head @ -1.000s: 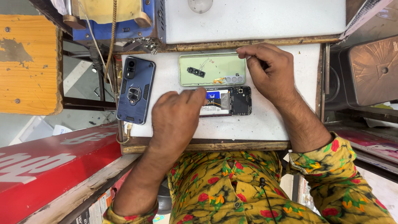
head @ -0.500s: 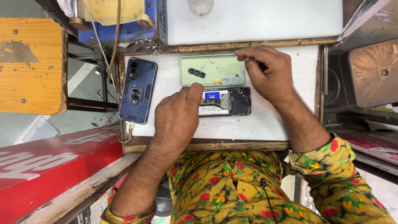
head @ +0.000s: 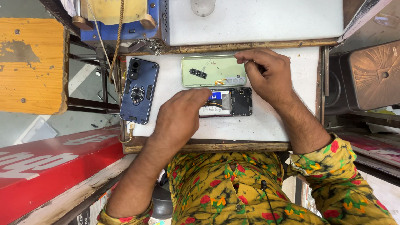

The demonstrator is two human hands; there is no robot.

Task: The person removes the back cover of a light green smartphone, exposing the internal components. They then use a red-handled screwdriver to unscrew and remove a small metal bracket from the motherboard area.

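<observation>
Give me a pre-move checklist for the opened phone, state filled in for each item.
1. Opened phone lies flat on the white bench: ok.
2. Left hand steadies the phone's left end: ok.
3. Green back cover is off the phone and set just above it: ok.
4. Right hand rests at the cover's right end; whether its fingers hold a tool: cannot tell.
5. Blue cased phone lies apart at the left, out of the hands' way: ok.
6. Loose screws or small parts on the bench: cannot tell.
</observation>
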